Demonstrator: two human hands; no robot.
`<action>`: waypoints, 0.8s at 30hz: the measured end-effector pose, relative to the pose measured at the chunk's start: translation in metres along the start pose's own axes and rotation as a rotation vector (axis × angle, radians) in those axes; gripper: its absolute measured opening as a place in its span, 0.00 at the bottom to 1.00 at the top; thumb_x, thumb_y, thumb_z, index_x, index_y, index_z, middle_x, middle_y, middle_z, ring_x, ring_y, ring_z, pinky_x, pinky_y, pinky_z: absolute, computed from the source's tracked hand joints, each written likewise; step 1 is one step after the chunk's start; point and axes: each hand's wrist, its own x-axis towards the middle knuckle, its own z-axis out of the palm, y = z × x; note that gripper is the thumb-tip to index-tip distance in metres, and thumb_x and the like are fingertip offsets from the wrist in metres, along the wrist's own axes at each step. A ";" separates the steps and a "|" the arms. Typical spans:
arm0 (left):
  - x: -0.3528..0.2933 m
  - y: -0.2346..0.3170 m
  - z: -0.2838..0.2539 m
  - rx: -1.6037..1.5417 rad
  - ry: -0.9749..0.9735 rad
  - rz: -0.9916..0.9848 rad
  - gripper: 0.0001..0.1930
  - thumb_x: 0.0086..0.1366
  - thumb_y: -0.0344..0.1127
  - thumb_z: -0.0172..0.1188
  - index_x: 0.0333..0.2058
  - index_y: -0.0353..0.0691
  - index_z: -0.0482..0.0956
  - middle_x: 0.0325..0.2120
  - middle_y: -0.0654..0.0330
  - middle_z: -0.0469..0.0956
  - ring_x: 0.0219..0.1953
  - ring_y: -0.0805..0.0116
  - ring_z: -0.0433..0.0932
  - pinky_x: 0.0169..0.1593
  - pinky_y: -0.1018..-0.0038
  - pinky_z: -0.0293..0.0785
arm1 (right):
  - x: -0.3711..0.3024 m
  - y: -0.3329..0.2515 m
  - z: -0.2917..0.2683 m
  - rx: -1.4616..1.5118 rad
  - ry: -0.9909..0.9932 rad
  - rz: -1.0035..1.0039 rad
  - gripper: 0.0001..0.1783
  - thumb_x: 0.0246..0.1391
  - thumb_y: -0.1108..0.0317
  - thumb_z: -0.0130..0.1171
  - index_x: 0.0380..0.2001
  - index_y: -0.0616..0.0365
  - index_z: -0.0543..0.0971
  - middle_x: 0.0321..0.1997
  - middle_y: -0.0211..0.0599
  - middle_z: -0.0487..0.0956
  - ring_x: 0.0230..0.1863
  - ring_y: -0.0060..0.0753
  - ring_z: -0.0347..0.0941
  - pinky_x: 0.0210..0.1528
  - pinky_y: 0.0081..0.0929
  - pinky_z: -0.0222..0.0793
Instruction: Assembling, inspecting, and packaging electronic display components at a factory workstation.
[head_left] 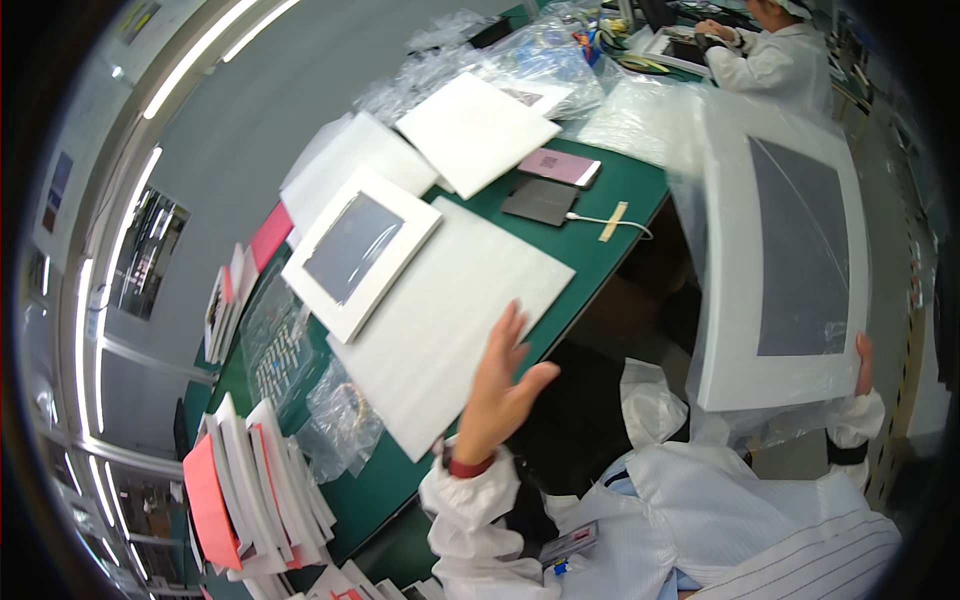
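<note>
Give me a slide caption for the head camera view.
Right hand holds a bagged white panel; left hand reaches toward a white foam sheet.

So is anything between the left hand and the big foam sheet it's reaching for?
Nothing visible: the left hand hovers open at the near edge of the large white foam sheet, with no object between them.
</note>
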 end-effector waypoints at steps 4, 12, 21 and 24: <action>0.014 0.027 0.015 -0.793 -0.102 0.091 0.51 0.53 0.57 0.60 0.62 0.37 0.37 0.55 0.45 0.59 0.58 0.53 0.61 0.57 0.57 0.61 | 0.087 -0.019 0.138 -0.208 -0.445 0.012 0.23 0.50 0.59 0.51 0.47 0.58 0.67 0.32 0.31 0.73 0.30 0.21 0.72 0.31 0.19 0.69; -0.032 0.036 -0.033 -0.796 0.646 0.073 0.16 0.61 0.29 0.50 0.48 0.32 0.64 0.42 0.55 0.73 0.44 0.65 0.74 0.49 0.70 0.71 | 0.162 -0.004 0.400 -0.689 -1.005 0.187 0.19 0.49 0.61 0.60 0.36 0.68 0.75 0.30 0.36 0.77 0.25 0.21 0.74 0.29 0.19 0.70; -0.085 0.038 -0.073 -0.761 1.026 0.239 0.18 0.58 0.27 0.54 0.47 0.32 0.65 0.42 0.54 0.72 0.45 0.62 0.72 0.51 0.67 0.68 | 0.100 0.088 0.414 0.046 -0.713 -0.504 0.09 0.55 0.66 0.52 0.31 0.62 0.76 0.23 0.32 0.75 0.20 0.17 0.68 0.22 0.11 0.60; -0.085 0.047 -0.065 -0.684 1.063 0.270 0.19 0.58 0.26 0.54 0.49 0.33 0.65 0.43 0.56 0.71 0.45 0.64 0.72 0.51 0.68 0.67 | 0.050 0.103 0.419 -0.156 -1.198 0.203 0.17 0.56 0.65 0.53 0.44 0.65 0.69 0.28 0.35 0.75 0.26 0.24 0.73 0.28 0.19 0.70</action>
